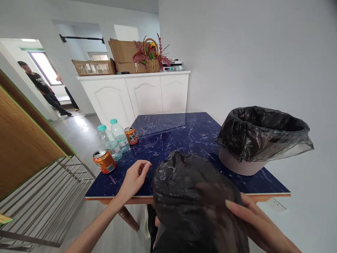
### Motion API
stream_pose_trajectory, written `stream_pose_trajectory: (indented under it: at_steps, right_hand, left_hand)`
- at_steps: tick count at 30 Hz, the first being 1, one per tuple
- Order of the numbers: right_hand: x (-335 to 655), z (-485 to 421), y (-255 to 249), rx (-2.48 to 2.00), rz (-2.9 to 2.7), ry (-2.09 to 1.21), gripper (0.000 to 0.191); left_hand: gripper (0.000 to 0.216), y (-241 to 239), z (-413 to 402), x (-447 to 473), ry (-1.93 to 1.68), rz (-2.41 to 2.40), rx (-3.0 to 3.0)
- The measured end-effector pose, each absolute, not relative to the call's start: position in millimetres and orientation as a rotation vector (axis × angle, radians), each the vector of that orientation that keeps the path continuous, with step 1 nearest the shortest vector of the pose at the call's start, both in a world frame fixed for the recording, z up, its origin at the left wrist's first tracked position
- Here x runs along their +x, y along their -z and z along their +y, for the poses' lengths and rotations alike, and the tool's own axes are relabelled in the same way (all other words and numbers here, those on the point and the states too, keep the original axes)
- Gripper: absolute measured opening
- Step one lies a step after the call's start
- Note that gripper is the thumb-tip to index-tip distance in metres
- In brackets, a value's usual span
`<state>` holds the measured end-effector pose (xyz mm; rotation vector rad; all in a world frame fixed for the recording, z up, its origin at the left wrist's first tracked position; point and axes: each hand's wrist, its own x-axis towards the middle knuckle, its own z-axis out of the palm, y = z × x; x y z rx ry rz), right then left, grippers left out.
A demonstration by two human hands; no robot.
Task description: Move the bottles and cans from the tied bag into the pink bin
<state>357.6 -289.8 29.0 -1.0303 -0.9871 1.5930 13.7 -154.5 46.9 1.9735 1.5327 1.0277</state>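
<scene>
My right hand (252,218) reaches into a black plastic bag (189,200) at the near edge of the dark blue marble table (179,137); fingers show through the thin film and grip it. My left hand (135,179) hovers over the table left of the bag, fingers loosely curled and apart, holding nothing. Left of it stand an orange can (104,161), two water bottles (113,138) and a second orange can (131,135).
A bin lined with a black bag (260,140) stands at the table's right. A metal rack (50,200) lies at the left. White cabinets (142,95) with boxes and a flower basket (152,56) stand behind. Two people (44,88) are in the far doorway.
</scene>
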Motion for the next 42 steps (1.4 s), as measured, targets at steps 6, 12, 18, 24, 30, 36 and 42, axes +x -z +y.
stream_pose_trajectory:
  at_steps: [6,12,18,24,30,36,42]
  right_hand:
    - [385,-316,5,-1.378,-1.095,-1.502,0.058]
    - [409,-313,9,-1.516,-1.117,-1.351,0.057]
    - [416,-289,-1,-1.564,-1.307,-1.149,0.050]
    - [407,-272,-8,-1.572,-1.501,-0.711,0.068]
    - [380,-238,-89,-1.202,-1.784,-0.582,0.097]
    - [352,-201,-93,-0.985,-2.023,-0.914,0.053]
    - [362,-206,-68,-1.154,-1.779,-0.968,0.039]
  left_hand:
    - [0.023,-33,-134,63,-0.602,1.156,2.054]
    - [0.037,-50,-133,89,-0.669,1.166,2.018]
    - [0.038,-93,-126,66,-1.081,1.294,1.790]
    - [0.043,-157,-147,49,-1.223,1.334,1.960]
    - [0.022,-222,-180,71,-0.691,0.917,2.480]
    - [0.014,-249,-186,88,-0.852,0.785,2.546]
    - [0.035,-233,-152,64,-1.388,1.202,2.196]
